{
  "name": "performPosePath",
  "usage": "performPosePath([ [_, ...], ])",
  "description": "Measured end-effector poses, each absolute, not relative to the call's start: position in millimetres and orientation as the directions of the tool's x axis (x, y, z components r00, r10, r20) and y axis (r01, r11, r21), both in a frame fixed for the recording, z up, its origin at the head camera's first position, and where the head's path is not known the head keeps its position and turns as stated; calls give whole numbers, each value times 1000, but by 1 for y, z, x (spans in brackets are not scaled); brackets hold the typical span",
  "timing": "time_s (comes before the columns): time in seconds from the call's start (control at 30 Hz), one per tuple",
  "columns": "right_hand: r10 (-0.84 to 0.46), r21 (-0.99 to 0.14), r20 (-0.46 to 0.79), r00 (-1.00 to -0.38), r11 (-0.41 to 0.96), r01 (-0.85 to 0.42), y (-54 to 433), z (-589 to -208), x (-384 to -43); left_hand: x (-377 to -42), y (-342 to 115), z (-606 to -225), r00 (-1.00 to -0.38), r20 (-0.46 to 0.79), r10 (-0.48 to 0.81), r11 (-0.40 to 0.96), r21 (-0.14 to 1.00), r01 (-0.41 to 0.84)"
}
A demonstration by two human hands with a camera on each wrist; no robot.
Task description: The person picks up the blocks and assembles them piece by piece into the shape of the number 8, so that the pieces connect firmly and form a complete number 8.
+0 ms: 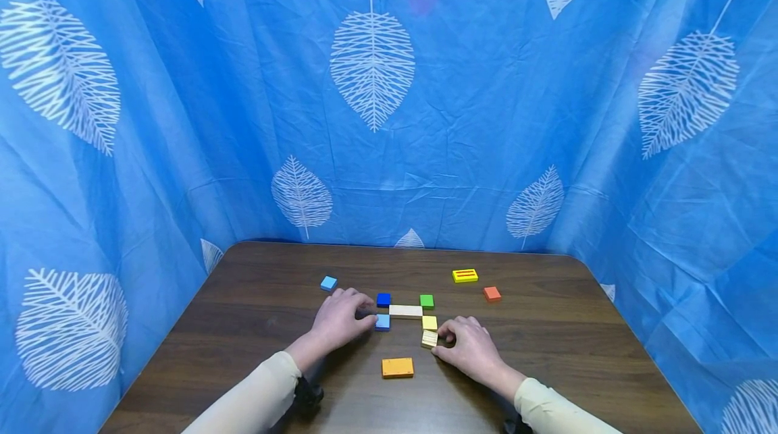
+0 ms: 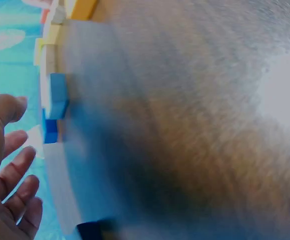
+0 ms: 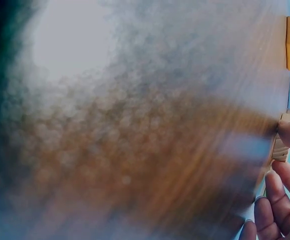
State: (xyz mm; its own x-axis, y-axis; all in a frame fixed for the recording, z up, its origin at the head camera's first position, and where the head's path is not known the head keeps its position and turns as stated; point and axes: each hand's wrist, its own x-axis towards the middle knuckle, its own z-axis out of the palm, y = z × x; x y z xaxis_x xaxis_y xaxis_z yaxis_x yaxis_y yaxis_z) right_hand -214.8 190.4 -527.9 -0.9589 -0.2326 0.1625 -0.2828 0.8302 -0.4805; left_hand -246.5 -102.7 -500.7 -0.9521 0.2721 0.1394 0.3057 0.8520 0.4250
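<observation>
My right hand (image 1: 471,347) pinches a small striped wooden block (image 1: 429,339) between thumb and index finger; the right wrist view shows the thumb and finger at opposite ends of this wooden block (image 3: 280,148). Right behind it sits a pale yellow block (image 1: 429,322). My left hand (image 1: 342,318), fingers loosely bent and thumb apart, hovers beside a light blue block (image 1: 381,322). In the left wrist view a gap shows between the left hand (image 2: 5,165) and the light blue block (image 2: 58,96). A long cream block (image 1: 405,312) lies between a dark blue block (image 1: 383,300) and a green block (image 1: 427,301).
An orange block (image 1: 398,368) lies nearer the front of the brown table (image 1: 255,299). Farther back are another light blue block (image 1: 329,283), a yellow block with red stripes (image 1: 464,276) and a red-orange block (image 1: 491,294). A blue leaf-patterned curtain (image 1: 462,117) surrounds the table's back and sides.
</observation>
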Motion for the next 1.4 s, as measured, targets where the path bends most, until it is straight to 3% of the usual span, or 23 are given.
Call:
performPosePath([
  [0.4, -232, -476, 158, -960, 834, -280, 189, -527, -214, -243, -131, -475, -958, 228, 175, 839, 474, 266],
  [0.87, -241, -467, 148, -959, 838, -282, 190, -524, -214, -236, -161, -466, -949, 270, 166, 829, 483, 282],
  [1.4, -240, -472, 151, -959, 835, -284, 189, -526, -213, -233, -202, -496, -975, 81, 207, 887, 405, 222],
])
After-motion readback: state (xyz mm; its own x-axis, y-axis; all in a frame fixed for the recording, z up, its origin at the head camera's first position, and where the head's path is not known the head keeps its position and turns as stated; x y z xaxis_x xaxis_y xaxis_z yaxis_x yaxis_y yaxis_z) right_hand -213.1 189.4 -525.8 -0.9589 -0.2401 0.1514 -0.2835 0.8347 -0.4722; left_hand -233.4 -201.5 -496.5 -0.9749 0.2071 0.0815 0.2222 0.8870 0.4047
